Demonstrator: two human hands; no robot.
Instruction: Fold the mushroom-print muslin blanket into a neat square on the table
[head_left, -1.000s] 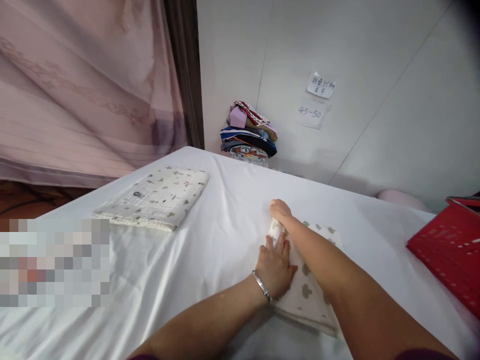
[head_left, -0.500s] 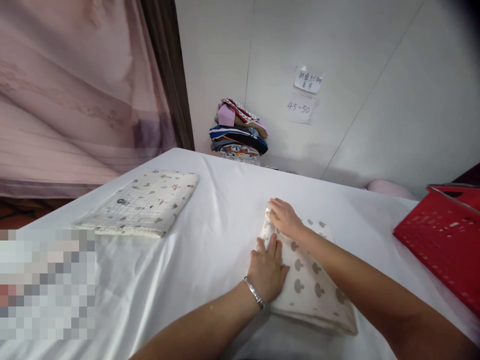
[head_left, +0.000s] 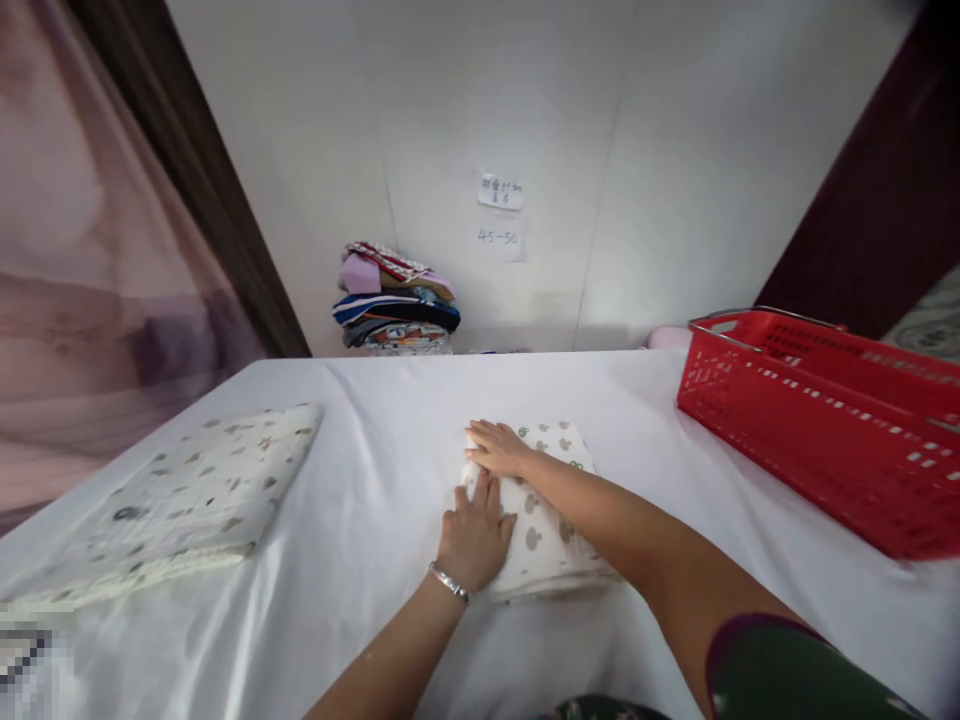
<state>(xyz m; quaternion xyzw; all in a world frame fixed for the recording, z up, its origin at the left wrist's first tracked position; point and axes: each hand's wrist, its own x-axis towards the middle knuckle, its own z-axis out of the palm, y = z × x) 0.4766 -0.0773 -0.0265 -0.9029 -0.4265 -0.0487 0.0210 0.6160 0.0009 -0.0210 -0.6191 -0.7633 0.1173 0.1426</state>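
- A folded white cloth (head_left: 551, 570) with grey-brown prints is lying just below and right of the frame's centre, on the white-covered surface (head_left: 382, 480).
- The left hand (head_left: 476, 540), wearing a silver bracelet (head_left: 448, 582), is resting palm down along the cloth's left edge; its fingers are spreading apart, gripping nothing.
- The right hand (head_left: 499, 447) is lying just above it, its fingers stretching out flat over the cloth's upper left corner, with no grip showing.
- Most of the cloth is extending to the right of both hands' fingers, partly under the right forearm.
- A second folded cloth (head_left: 217, 470) is lying at the left of the frame, well apart from the hands.
- A red basket (head_left: 817, 420) is standing at the right of the frame.
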